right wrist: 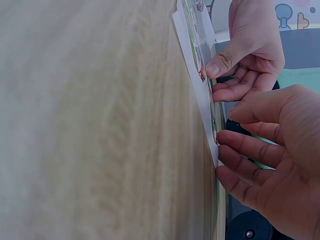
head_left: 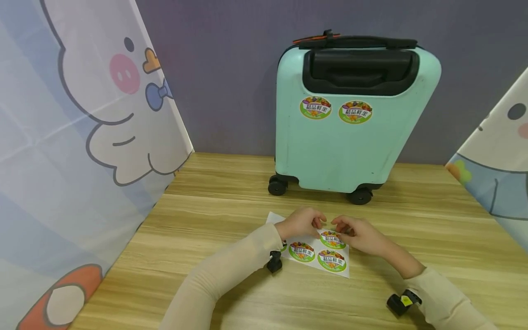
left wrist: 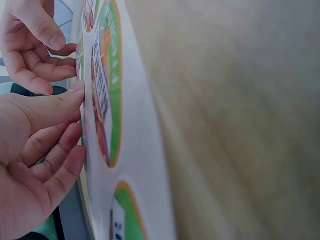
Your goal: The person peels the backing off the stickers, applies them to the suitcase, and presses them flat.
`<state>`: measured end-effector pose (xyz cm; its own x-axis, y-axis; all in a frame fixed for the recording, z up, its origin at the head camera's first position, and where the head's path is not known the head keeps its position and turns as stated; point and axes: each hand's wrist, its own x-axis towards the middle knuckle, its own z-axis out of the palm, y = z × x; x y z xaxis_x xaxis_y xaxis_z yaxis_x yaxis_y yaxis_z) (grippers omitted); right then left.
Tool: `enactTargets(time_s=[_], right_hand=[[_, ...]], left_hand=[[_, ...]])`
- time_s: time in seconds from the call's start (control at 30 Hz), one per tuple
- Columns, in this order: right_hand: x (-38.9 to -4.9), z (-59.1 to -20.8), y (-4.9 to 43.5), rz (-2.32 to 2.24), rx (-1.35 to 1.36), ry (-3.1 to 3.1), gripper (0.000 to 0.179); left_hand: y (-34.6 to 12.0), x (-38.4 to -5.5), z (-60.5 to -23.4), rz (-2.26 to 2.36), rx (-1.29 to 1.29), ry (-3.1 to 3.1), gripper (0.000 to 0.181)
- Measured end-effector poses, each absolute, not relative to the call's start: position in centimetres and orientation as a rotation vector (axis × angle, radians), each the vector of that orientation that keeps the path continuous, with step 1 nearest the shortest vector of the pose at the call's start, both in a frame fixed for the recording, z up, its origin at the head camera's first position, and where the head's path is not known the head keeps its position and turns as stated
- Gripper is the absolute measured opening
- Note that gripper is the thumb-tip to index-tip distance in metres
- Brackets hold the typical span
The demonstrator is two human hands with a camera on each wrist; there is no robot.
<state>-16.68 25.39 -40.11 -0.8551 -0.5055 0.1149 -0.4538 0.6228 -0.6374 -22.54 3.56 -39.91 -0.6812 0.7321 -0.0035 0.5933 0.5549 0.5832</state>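
A white sheet of oval fruit stickers point(head_left: 309, 264) lies on the wooden table, printed in green, orange and purple. At its far edge, my left hand point(head_left: 303, 222) pinches the sheet, its thumb point(left wrist: 70, 95) on the printed face. My right hand point(head_left: 365, 236) is at the far right corner. In the right wrist view its fingertips point(right wrist: 230, 155) meet the sheet's edge, while its thumb point(right wrist: 250, 111) stays off the paper. Between the two hands is the upper right sticker point(head_left: 332, 239), partly covered by the right fingers. The left forearm hides the sheet's left part.
Behind the hands stands a mint-green suitcase point(head_left: 330, 151) on black wheels, bearing two matching stickers point(head_left: 315, 107) side by side under its black handle recess point(head_left: 359, 73). Cartoon-printed cloths point(head_left: 95, 114) hang at both sides, with a grey wall point(head_left: 222, 82) at the back.
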Motion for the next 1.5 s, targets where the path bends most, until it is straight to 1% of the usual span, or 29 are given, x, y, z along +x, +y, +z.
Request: enactTargets(time_s=[0.13,0.33,0.63,0.87,1.0,1.1,1.33,1.5], right_hand=[[-16.7,-39.9,25.3,-1.056,-0.82,2.76,0.03],[-16.7,-39.9,25.2,-1.042,-0.826,2.766,0.031],[-16.6,-40.0,24.7,-0.995,-0.851,2.793,0.043],[-16.7,-40.1,24.4,-0.932,-0.787,2.817,0.055],[-16.9,-40.0,24.1,-0.908,-0.786,2.821,0.055],[-17.1,-39.9,24.0,-0.895,-0.782,2.825,0.054],[-17.4,-40.0,23.9,-0.884,-0.763,2.816,0.056],[-17.4,-39.9,23.8,-0.882,-0.784,2.82,0.056]], left_hand=[[3.8,-22.5,-39.7,0.766,1.122,2.586,0.045],[3.9,-22.6,-39.7,0.791,1.077,2.57,0.044],[3.8,-23.0,-40.0,0.951,0.976,2.46,0.039],[3.9,-22.9,-40.1,0.943,0.97,2.478,0.035],[3.7,-22.8,-40.2,0.906,0.991,2.496,0.032],[3.6,-22.8,-40.1,0.866,1.028,2.511,0.035],[3.2,-23.1,-39.7,0.783,1.086,2.516,0.06],[3.1,-23.1,-39.6,0.816,1.049,2.496,0.059]])
